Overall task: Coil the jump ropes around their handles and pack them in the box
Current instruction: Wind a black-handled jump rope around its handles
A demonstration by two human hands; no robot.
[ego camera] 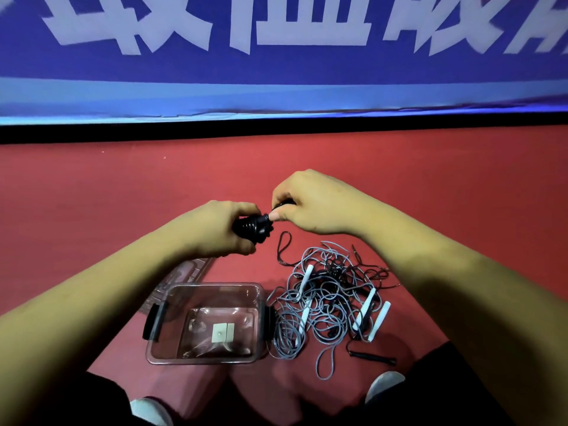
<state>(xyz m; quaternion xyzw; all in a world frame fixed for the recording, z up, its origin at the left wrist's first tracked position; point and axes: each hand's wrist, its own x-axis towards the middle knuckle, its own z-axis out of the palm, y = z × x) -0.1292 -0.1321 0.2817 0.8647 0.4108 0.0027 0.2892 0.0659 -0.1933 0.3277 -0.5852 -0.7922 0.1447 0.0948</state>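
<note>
Now in hand: the black jump rope (pixel 252 232), its handles bundled and wound with several turns of cord, held above the red floor (pixel 92 195).
Left grip (pixel 221 229): fingers curled round the bundle, whose long axis runs roughly left to right.
Right grip (pixel 307 204): thumb and fingers pinch the loose cord end right at the bundle's right tip.
Key relation: the clear box (pixel 199 360) lies open below, toward the person and nearer the left grip; probably that hand lowers the bundle in.
Left to coil: grey ropes with white handles (pixel 332 296), tangled just right of the box; a black handle (pixel 373 358) lies beside them.
</note>
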